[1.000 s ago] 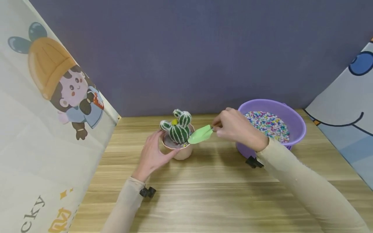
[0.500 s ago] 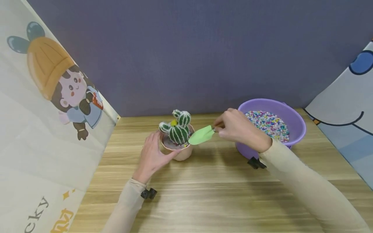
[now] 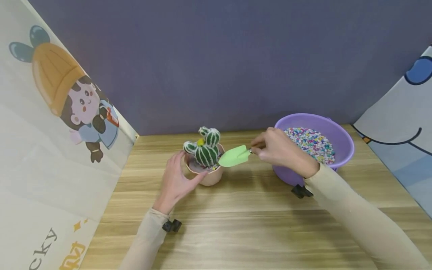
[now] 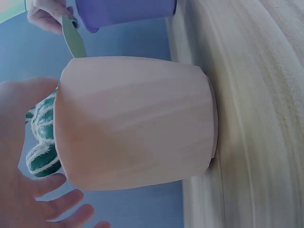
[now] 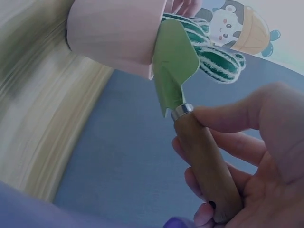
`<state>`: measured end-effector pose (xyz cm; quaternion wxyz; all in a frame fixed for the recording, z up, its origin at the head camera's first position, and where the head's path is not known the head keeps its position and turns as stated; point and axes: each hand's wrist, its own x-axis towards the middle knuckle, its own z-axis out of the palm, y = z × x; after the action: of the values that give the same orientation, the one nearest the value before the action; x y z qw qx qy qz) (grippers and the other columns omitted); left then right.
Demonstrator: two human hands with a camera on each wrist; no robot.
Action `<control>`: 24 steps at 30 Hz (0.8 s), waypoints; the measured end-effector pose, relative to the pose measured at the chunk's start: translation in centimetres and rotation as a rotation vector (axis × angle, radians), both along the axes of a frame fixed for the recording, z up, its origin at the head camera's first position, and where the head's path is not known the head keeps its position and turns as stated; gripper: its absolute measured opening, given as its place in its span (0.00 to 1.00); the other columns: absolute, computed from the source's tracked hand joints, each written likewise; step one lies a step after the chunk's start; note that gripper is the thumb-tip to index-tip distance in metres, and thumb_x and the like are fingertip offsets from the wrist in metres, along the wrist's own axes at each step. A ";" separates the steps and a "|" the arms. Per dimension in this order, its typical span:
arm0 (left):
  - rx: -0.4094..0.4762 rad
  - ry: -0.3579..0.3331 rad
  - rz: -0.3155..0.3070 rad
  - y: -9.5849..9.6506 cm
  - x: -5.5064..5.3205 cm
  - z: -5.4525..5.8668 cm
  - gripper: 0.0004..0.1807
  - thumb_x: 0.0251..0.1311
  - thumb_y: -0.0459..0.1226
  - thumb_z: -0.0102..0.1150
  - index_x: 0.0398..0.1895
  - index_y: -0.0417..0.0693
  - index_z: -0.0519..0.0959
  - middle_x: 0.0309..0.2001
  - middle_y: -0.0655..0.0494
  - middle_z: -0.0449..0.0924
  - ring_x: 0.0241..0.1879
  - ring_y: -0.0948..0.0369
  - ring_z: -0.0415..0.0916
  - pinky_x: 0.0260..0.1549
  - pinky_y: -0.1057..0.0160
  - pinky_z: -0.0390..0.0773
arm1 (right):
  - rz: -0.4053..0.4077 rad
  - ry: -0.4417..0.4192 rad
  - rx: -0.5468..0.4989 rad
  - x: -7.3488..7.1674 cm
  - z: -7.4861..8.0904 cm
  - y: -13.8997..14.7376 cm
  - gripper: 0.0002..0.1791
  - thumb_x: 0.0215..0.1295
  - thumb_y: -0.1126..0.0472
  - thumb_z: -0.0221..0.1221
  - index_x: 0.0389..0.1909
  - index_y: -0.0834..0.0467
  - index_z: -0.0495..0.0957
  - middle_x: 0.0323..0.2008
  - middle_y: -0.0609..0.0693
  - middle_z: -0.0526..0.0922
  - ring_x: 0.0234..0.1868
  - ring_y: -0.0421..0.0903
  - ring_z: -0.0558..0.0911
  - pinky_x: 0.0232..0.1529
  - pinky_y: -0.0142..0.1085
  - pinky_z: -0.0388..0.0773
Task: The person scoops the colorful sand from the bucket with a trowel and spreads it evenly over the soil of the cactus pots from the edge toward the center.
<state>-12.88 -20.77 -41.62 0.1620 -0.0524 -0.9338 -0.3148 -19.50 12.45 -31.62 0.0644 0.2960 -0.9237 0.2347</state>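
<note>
A pale pink flower pot (image 3: 212,179) stands upright on the table, holding a green, white-striped knitted cactus (image 3: 207,155) with a yellow flower. Some coloured pebbles (image 3: 213,168) lie inside its right-hand rim. My left hand (image 3: 175,183) holds the pot near the rim, thumb at the front and fingers on the left side. In my right hand (image 3: 281,152) is a small garden trowel (image 3: 233,156), gripped by its wooden handle (image 5: 206,161). Its light green blade tilts down toward the pot, the tip at the right rim. Whether the tip touches the rim I cannot tell.
To the right, a purple tub (image 3: 345,148) holds many coloured pebbles (image 3: 312,144), partly behind my right hand. A dark blue-grey panel (image 3: 216,67) closes off the back of the wooden table (image 3: 229,232). Printed panels stand at both sides.
My right hand has drawn slightly to the right, and the trowel's blade shows flatter to the head view. My left hand stays at the pot.
</note>
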 end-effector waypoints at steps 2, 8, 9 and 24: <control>0.021 0.016 0.016 0.0 0.1 0.1 0.55 0.52 0.62 0.77 0.77 0.41 0.67 0.73 0.41 0.73 0.74 0.43 0.68 0.75 0.38 0.69 | -0.013 -0.021 -0.023 -0.1 -0.2 0.2 0.09 0.63 0.61 0.70 0.42 0.56 0.93 0.38 0.50 0.94 0.36 0.49 0.82 0.42 0.45 0.78; 0.090 0.113 0.058 0.0 0.3 0.8 0.49 0.54 0.57 0.78 0.74 0.41 0.70 0.69 0.41 0.76 0.71 0.42 0.71 0.72 0.40 0.72 | -0.046 -0.040 -0.102 -0.1 -0.5 0.9 0.09 0.66 0.60 0.69 0.44 0.55 0.93 0.39 0.50 0.94 0.39 0.50 0.84 0.46 0.46 0.76; 0.104 0.134 0.062 0.0 0.4 1.0 0.48 0.54 0.56 0.78 0.73 0.42 0.71 0.69 0.41 0.76 0.70 0.43 0.72 0.71 0.40 0.72 | -0.049 -0.040 -0.109 -0.1 -0.4 1.1 0.09 0.67 0.60 0.69 0.45 0.55 0.93 0.39 0.50 0.94 0.39 0.50 0.84 0.46 0.46 0.76; 0.294 0.449 -0.097 3.2 0.4 2.6 0.26 0.58 0.39 0.74 0.59 0.38 0.81 0.57 0.42 0.81 0.55 0.45 0.80 0.45 0.46 0.84 | -0.105 -0.002 -0.179 0.8 0.1 3.8 0.10 0.70 0.59 0.68 0.49 0.54 0.92 0.41 0.49 0.95 0.44 0.49 0.85 0.49 0.44 0.76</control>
<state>-12.44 -17.56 -38.99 0.3555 -0.1412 -0.8153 -0.4348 -18.70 16.21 -31.51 0.1017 0.2398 -0.9135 0.3127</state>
